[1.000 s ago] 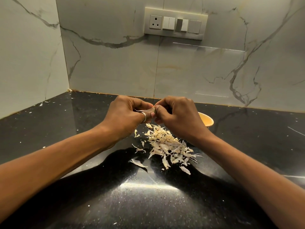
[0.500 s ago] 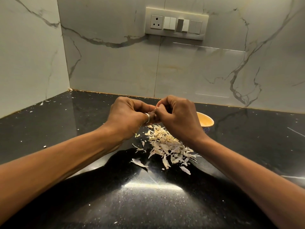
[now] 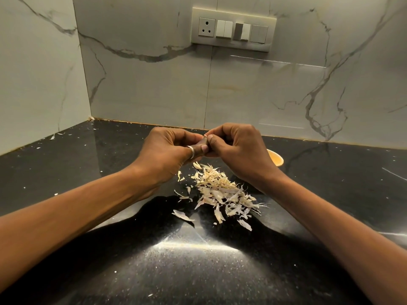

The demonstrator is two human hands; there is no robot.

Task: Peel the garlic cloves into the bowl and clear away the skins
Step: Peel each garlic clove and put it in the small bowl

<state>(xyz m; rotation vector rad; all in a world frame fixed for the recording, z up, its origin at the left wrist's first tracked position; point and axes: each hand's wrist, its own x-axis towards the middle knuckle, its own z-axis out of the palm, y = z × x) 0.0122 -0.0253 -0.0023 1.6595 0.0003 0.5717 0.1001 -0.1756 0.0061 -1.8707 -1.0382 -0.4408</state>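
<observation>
The left hand [image 3: 167, 150] and the right hand [image 3: 237, 148] curl tight and pinch one garlic clove [image 3: 205, 136] between their fingertips. It is mostly hidden. The pile of skins [image 3: 222, 194] lies on the black counter [image 3: 88, 164] at 6 o'clock from the hands. The yellow bowl [image 3: 276, 159] peeks out at 3 o'clock.

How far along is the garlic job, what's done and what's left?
Done: plenty of peeling, judging by the pile of skins on the counter. In hand: left hand and right hand both pinch a clove, mostly hidden by fingers. Left: drop it in the bowl, whose contents are hidden, then clear the skins. No other unpeeled garlic shows.
</observation>
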